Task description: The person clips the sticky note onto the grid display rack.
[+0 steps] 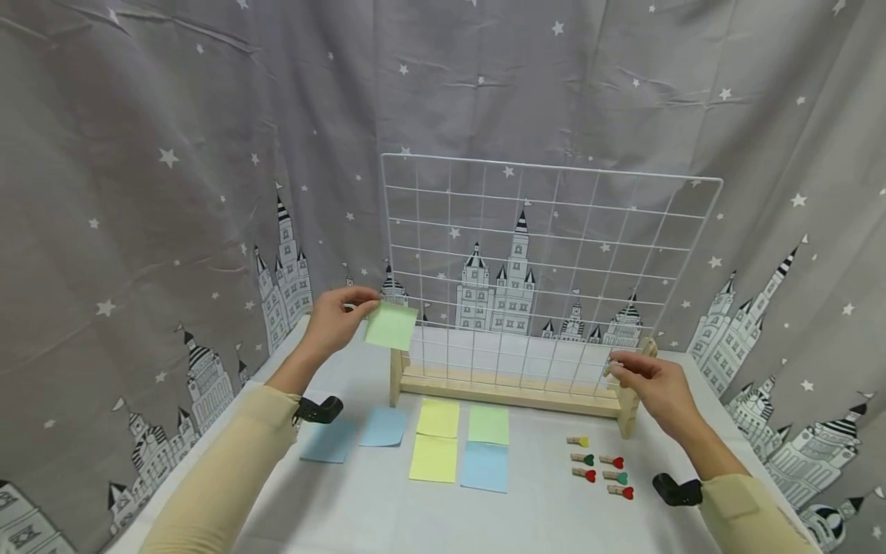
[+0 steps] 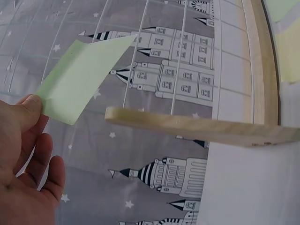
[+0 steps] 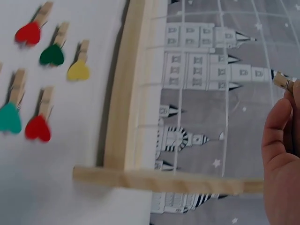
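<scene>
A green sticky note (image 1: 391, 325) is pinched at its upper left corner between the thumb and fingers of my left hand (image 1: 337, 317). The note hangs in front of the lower left of a white wire grid (image 1: 540, 231). In the left wrist view the note (image 2: 79, 79) slants away from the thumb. My right hand (image 1: 661, 388) pinches a small wooden clothespin (image 3: 282, 81) near the grid's lower right side; the fingers hide most of it. The grid stands upright in a wooden base (image 1: 512, 392).
On the white table lie yellow notes (image 1: 434, 458), blue notes (image 1: 484, 466) and another green note (image 1: 488, 425). Several clothespins with coloured hearts (image 1: 584, 475) lie at the right, in front of the base. A grey curtain (image 1: 208, 115) with stars and castles hangs behind.
</scene>
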Action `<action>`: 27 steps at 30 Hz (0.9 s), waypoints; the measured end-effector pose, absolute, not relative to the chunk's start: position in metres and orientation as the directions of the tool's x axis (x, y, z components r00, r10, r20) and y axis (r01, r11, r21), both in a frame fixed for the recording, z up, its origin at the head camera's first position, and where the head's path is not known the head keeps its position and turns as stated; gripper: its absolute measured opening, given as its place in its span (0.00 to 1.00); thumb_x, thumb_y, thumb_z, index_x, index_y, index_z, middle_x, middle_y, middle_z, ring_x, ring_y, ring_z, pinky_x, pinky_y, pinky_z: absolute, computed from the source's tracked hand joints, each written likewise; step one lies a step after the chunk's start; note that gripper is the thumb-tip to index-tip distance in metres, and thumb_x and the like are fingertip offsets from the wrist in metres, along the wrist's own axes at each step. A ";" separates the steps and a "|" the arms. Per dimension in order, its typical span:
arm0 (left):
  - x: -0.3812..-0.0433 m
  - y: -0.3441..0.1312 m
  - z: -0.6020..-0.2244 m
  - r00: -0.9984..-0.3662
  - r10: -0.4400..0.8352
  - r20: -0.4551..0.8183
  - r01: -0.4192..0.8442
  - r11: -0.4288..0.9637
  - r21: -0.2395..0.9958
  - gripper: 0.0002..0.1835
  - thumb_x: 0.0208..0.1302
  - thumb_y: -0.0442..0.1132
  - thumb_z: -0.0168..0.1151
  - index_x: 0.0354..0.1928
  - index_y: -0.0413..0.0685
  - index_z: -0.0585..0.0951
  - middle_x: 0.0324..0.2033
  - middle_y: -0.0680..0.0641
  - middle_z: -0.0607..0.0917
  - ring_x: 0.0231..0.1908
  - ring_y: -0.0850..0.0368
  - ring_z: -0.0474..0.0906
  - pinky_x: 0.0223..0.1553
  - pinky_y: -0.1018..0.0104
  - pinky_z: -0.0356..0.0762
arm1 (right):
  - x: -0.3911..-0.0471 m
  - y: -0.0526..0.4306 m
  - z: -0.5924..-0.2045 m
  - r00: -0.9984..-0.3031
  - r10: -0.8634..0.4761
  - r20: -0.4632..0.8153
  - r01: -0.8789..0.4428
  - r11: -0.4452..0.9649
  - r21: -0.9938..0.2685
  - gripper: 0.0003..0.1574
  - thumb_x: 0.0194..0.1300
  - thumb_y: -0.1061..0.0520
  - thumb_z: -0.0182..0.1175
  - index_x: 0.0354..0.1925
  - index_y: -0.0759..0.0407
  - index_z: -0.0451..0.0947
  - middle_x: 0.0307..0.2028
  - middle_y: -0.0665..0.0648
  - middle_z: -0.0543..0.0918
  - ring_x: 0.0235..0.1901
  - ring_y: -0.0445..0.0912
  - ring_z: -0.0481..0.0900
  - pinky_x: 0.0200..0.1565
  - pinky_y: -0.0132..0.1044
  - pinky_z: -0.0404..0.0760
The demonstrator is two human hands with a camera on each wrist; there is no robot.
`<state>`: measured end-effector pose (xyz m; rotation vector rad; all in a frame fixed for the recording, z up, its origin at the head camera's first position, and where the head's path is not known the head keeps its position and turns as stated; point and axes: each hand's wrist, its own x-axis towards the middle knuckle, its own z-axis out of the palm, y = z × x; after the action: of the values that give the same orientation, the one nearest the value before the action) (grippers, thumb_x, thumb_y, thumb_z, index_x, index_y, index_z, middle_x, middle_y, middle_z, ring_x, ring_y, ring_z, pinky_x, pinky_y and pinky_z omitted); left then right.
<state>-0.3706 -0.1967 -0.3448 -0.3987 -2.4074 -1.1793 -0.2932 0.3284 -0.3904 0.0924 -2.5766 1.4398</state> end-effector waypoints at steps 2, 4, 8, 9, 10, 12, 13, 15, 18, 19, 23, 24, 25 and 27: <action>-0.370 -0.194 -0.345 -0.861 0.072 0.503 0.444 0.589 0.675 0.11 0.75 0.42 0.62 0.51 0.46 0.87 0.47 0.44 0.89 0.48 0.48 0.81 0.50 0.53 0.79 | -0.294 0.323 -0.387 -0.978 0.028 0.206 -0.164 0.505 -0.847 0.33 0.74 0.44 0.63 0.66 0.64 0.77 0.51 0.51 0.88 0.42 0.29 0.83 0.46 0.22 0.81; -0.370 -0.193 -0.345 -0.857 0.076 0.510 0.454 0.582 0.675 0.12 0.75 0.43 0.63 0.51 0.45 0.87 0.46 0.44 0.89 0.47 0.49 0.82 0.50 0.53 0.79 | -0.295 0.316 -0.384 -0.976 0.020 0.217 -0.179 0.491 -0.852 0.33 0.73 0.45 0.64 0.65 0.64 0.77 0.50 0.52 0.89 0.41 0.30 0.83 0.45 0.23 0.82; -0.370 -0.189 -0.344 -0.860 0.071 0.505 0.449 0.574 0.684 0.13 0.75 0.44 0.63 0.52 0.46 0.87 0.46 0.44 0.89 0.46 0.50 0.82 0.50 0.54 0.79 | -0.297 0.304 -0.377 -0.973 0.009 0.231 -0.198 0.489 -0.850 0.30 0.73 0.45 0.65 0.63 0.63 0.80 0.50 0.54 0.89 0.41 0.33 0.83 0.45 0.25 0.81; -0.370 -0.188 -0.343 -0.861 0.070 0.504 0.449 0.570 0.688 0.12 0.75 0.44 0.63 0.51 0.46 0.87 0.46 0.44 0.89 0.46 0.49 0.82 0.49 0.54 0.79 | -0.298 0.302 -0.376 -0.972 0.009 0.234 -0.200 0.491 -0.848 0.29 0.73 0.45 0.65 0.63 0.62 0.80 0.51 0.54 0.89 0.41 0.34 0.83 0.45 0.25 0.81; -0.370 -0.187 -0.342 -0.861 0.072 0.503 0.450 0.569 0.689 0.12 0.75 0.45 0.63 0.51 0.47 0.87 0.45 0.44 0.89 0.45 0.50 0.82 0.49 0.55 0.79 | -0.299 0.299 -0.374 -0.971 0.007 0.240 -0.205 0.495 -0.844 0.28 0.73 0.45 0.65 0.63 0.61 0.81 0.51 0.54 0.89 0.41 0.35 0.83 0.45 0.26 0.81; -0.370 -0.184 -0.339 -0.860 0.074 0.505 0.452 0.567 0.688 0.12 0.75 0.45 0.63 0.51 0.49 0.87 0.45 0.45 0.89 0.45 0.51 0.81 0.48 0.56 0.79 | -0.300 0.294 -0.370 -0.967 0.004 0.253 -0.217 0.501 -0.838 0.27 0.73 0.45 0.64 0.62 0.59 0.81 0.52 0.55 0.89 0.42 0.36 0.83 0.44 0.27 0.81; -0.370 -0.182 -0.338 -0.858 0.078 0.508 0.458 0.564 0.688 0.12 0.75 0.46 0.63 0.51 0.48 0.87 0.45 0.45 0.89 0.44 0.51 0.81 0.47 0.57 0.78 | -0.301 0.292 -0.368 -0.966 0.000 0.259 -0.223 0.504 -0.834 0.27 0.73 0.45 0.64 0.62 0.59 0.82 0.52 0.55 0.89 0.42 0.37 0.83 0.44 0.27 0.81; -0.371 -0.180 -0.335 -0.852 0.083 0.517 0.470 0.556 0.686 0.13 0.74 0.46 0.63 0.51 0.48 0.87 0.44 0.46 0.89 0.43 0.52 0.81 0.46 0.58 0.78 | -0.302 0.287 -0.363 -0.964 -0.009 0.265 -0.233 0.506 -0.831 0.26 0.73 0.44 0.64 0.61 0.58 0.82 0.53 0.56 0.88 0.43 0.39 0.83 0.44 0.28 0.81; -0.371 -0.177 -0.332 -0.845 0.091 0.527 0.484 0.548 0.682 0.13 0.74 0.46 0.63 0.52 0.47 0.87 0.44 0.46 0.89 0.43 0.51 0.81 0.46 0.57 0.78 | -0.304 0.280 -0.357 -0.964 -0.027 0.263 -0.240 0.504 -0.830 0.26 0.74 0.43 0.63 0.61 0.57 0.82 0.53 0.56 0.88 0.45 0.41 0.83 0.46 0.28 0.81; -0.371 -0.176 -0.331 -0.844 0.092 0.528 0.486 0.547 0.681 0.13 0.74 0.46 0.63 0.52 0.47 0.87 0.44 0.45 0.89 0.44 0.51 0.82 0.47 0.57 0.78 | -0.305 0.278 -0.355 -0.965 -0.027 0.261 -0.239 0.503 -0.831 0.26 0.73 0.42 0.63 0.61 0.56 0.83 0.52 0.55 0.89 0.45 0.41 0.83 0.47 0.29 0.81; -0.370 -0.174 -0.326 -0.842 0.100 0.530 0.491 0.547 0.678 0.13 0.75 0.46 0.63 0.52 0.47 0.87 0.46 0.45 0.89 0.46 0.50 0.83 0.50 0.53 0.79 | -0.311 0.271 -0.345 -0.955 -0.047 0.292 -0.276 0.492 -0.826 0.26 0.73 0.44 0.64 0.60 0.57 0.83 0.49 0.51 0.89 0.42 0.39 0.84 0.46 0.30 0.81; -0.370 -0.173 -0.325 -0.839 0.102 0.534 0.495 0.549 0.673 0.13 0.75 0.46 0.63 0.52 0.48 0.87 0.46 0.45 0.89 0.45 0.49 0.83 0.50 0.53 0.79 | -0.313 0.269 -0.342 -0.954 -0.049 0.295 -0.281 0.484 -0.828 0.26 0.73 0.44 0.64 0.60 0.58 0.83 0.48 0.49 0.89 0.42 0.37 0.84 0.46 0.30 0.82; -0.370 -0.172 -0.324 -0.837 0.102 0.537 0.497 0.551 0.670 0.13 0.75 0.46 0.63 0.52 0.48 0.87 0.46 0.45 0.89 0.45 0.49 0.83 0.51 0.53 0.79 | -0.314 0.267 -0.339 -0.951 -0.052 0.303 -0.290 0.480 -0.828 0.26 0.72 0.45 0.65 0.60 0.58 0.83 0.48 0.48 0.89 0.42 0.37 0.84 0.46 0.29 0.82; -0.370 -0.169 -0.322 -0.833 0.101 0.544 0.502 0.552 0.666 0.12 0.74 0.46 0.63 0.51 0.49 0.87 0.46 0.45 0.90 0.45 0.50 0.83 0.49 0.54 0.80 | -0.316 0.262 -0.332 -0.946 -0.059 0.320 -0.311 0.455 -0.835 0.25 0.72 0.46 0.65 0.60 0.60 0.83 0.48 0.49 0.89 0.42 0.37 0.84 0.45 0.29 0.83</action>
<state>-0.3704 -0.1690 -0.3219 -0.4878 -2.3429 -1.2077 -0.3158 0.2621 -0.3325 0.3199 -2.4615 1.4889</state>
